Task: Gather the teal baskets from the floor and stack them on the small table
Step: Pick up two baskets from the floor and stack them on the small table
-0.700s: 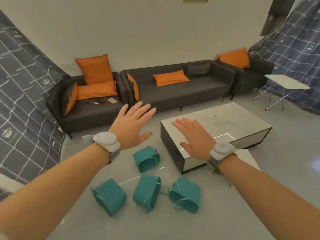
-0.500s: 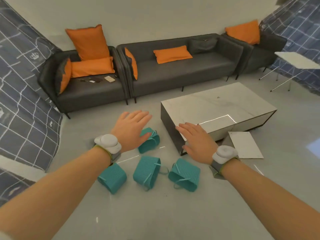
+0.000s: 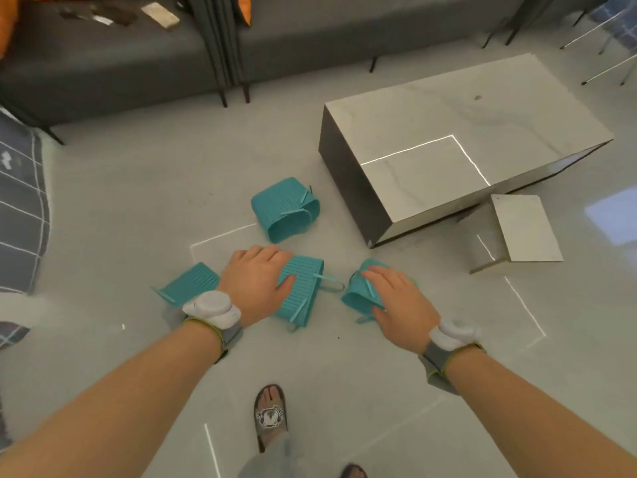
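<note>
Several teal baskets lie on their sides on the pale floor. My left hand point(image 3: 255, 284) rests on the middle basket point(image 3: 305, 291), fingers curled over its far edge and thumb pressed on its side. My right hand point(image 3: 400, 301) covers the right basket point(image 3: 358, 294), thumb at its near edge. Another basket point(image 3: 191, 282) lies left of my left wrist, partly hidden by it. A further basket point(image 3: 282, 208) lies beyond my hands, untouched. The small white table point(image 3: 524, 229) stands low to the right, nothing on it.
A marble-topped coffee table point(image 3: 465, 132) stands right of the far basket, touching the small table. Dark sofas point(image 3: 103, 63) line the back. A blue patterned cloth point(image 3: 20, 201) hangs at the left edge. My sandalled foot point(image 3: 270, 415) is below the baskets.
My view has tipped down and come closer to the floor. Both hands have dropped from mid-air onto the middle and right baskets.
</note>
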Tool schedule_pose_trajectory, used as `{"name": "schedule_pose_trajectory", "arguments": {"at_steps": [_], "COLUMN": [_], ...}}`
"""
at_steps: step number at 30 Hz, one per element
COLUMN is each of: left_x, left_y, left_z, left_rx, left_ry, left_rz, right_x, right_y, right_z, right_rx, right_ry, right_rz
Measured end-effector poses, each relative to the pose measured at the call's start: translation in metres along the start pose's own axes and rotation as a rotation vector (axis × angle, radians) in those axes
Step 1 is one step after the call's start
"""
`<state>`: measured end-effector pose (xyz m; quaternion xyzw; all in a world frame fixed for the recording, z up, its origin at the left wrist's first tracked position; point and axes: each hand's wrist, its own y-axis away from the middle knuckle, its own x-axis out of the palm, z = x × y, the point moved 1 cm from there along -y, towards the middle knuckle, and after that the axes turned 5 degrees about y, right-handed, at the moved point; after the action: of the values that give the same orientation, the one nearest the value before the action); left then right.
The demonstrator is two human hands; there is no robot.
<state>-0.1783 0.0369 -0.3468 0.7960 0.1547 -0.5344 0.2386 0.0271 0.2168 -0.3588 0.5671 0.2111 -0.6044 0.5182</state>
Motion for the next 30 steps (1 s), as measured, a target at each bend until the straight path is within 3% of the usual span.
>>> {"name": "schedule_pose_trajectory", "arguments": {"at_steps": [8, 12, 20, 26, 30], "left_x": [0.15, 0.217, 0.342, 0.456, 0.51], "left_y": [-0.058, -0.058, -0.072, -0.111, -0.138], "left_z": [0.087, 0.099, 0.086, 0.048, 0.035], "left_rx": [-0.045, -0.108, -0.152, -0.129, -0.396], "left_ry": [0.119, 0.221, 0.241, 0.089, 0.051], "left_rz": [0.076, 0.12, 0.18, 0.256, 0.095], "right_x": [0.152, 0.219, 0.322, 0.383, 0.402], "right_y": [-0.079, -0.084, -0.071, -0.059, -0.069], "right_z": [-0.019, -0.045, -0.122, -0.209, -0.274], "right_rx": [0.124, 0.166, 0.238, 0.256, 0.228], "right_ry": [-0.077, -0.094, -0.145, -0.152, -0.058], "right_rz": [0.115, 0.182, 0.243, 0.237, 0.138]}}
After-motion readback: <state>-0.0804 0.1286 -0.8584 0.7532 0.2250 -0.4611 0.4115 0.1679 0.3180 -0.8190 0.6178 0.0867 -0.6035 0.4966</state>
